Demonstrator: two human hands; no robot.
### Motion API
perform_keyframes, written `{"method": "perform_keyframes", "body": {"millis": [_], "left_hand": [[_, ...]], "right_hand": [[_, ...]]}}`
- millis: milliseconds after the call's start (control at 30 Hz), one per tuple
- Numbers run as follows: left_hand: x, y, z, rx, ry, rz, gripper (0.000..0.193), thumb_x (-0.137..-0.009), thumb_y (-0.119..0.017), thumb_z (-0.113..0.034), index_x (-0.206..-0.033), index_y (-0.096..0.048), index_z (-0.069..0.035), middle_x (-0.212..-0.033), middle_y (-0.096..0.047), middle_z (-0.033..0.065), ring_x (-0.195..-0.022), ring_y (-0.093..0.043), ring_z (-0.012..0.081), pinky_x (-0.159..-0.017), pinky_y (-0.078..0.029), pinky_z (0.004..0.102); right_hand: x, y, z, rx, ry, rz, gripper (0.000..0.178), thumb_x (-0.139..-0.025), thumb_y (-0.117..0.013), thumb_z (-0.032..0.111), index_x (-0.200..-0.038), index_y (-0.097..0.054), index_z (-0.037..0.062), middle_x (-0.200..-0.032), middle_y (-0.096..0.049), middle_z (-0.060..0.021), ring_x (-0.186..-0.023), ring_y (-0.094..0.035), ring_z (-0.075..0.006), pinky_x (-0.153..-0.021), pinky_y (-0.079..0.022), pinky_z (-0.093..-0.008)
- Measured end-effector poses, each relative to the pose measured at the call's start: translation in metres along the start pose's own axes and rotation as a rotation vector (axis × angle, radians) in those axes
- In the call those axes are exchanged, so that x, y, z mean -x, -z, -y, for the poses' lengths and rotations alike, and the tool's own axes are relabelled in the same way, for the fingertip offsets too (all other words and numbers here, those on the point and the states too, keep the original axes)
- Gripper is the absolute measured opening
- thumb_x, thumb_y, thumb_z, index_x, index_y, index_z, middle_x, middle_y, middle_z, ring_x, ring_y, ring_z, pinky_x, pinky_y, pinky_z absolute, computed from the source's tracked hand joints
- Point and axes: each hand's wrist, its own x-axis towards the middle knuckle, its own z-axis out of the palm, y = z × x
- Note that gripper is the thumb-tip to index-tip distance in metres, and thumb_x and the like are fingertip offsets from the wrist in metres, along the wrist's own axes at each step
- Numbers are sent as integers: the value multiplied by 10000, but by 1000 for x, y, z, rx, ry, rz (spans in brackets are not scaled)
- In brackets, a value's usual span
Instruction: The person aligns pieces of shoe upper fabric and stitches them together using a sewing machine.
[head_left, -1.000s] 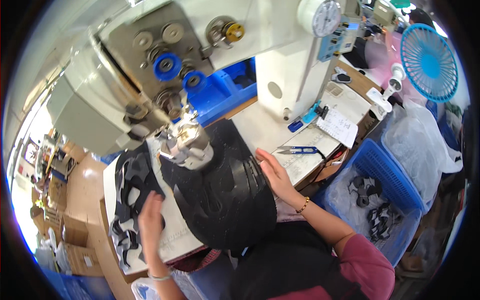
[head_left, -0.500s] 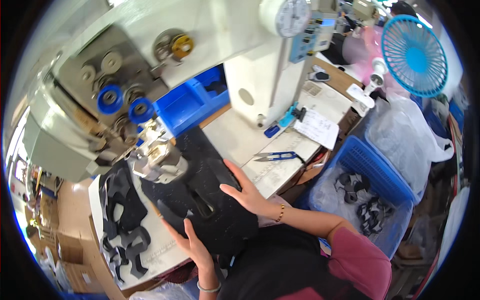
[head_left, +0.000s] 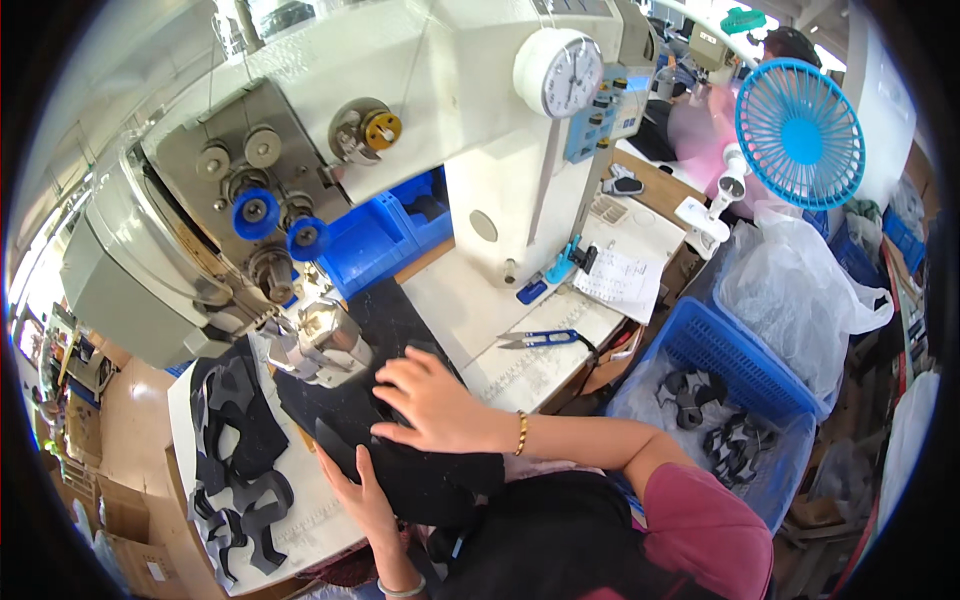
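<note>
A white industrial sewing machine (head_left: pixel 500 190) stands before me, its metal presser head (head_left: pixel 325 345) over a black work plate (head_left: pixel 380 310). My left hand (head_left: pixel 365 500) rests at the plate's left edge, thumb raised and fingers stretched, beside a small dark grey piece (head_left: pixel 338 440). Across the plate's middle reaches my right hand (head_left: pixel 432 405), fingers spread and pointing left; whatever lies beneath its palm is hidden. Several cut black and grey fabric pieces (head_left: pixel 245 420) lie in a loose pile on the white table left of the plate.
Blue-handled thread snips (head_left: pixel 540 338) and a paper sheet (head_left: pixel 618 283) lie on the table's right side. Behind the plate sits a blue bin (head_left: pixel 365 245). At right stand a blue basket (head_left: pixel 735 345) with black-and-white pieces, a white plastic bag (head_left: pixel 790 310) and a blue fan (head_left: pixel 800 135).
My right hand has moved left from the plate's right edge to over its middle, covering the slot there. The left hand stays by the left edge. The view has tilted up slightly.
</note>
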Motion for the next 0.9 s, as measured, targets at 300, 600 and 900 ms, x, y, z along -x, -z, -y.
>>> {"method": "perform_keyframes", "body": {"millis": [300,600,900], "left_hand": [[11,-8,-2,16,-57,-148,614,-944,-516,-192,-1439,-228,27,-1467,-278,232,-1362,-264,359,-1114,-195,438],[-2,12,-27,230,-212,-346,555,-1001,-351,-147,-1469,-103,17,-1448,-312,218,-1335,-321,292,-1103,-226,401],[-46,53,6,-720,-944,-576,563,-729,-635,100,-990,-708,-393,-1203,-425,83,-1179,-424,309,-1013,-365,478]], "right_hand": [[-9,-20,16,-133,31,-33,430,-866,-624,253,-1145,-517,-56,-1155,-493,-173,-1063,-487,-311,-916,-393,-397],[-57,3,21,-693,-174,105,207,-884,-641,206,-865,-594,5,-652,-556,-130,-529,-492,-153,-501,-384,-282],[-70,11,12,-913,-352,372,254,-885,-638,224,-891,-601,-27,-627,-525,-26,-575,-421,-50,-506,-350,-255]]}}
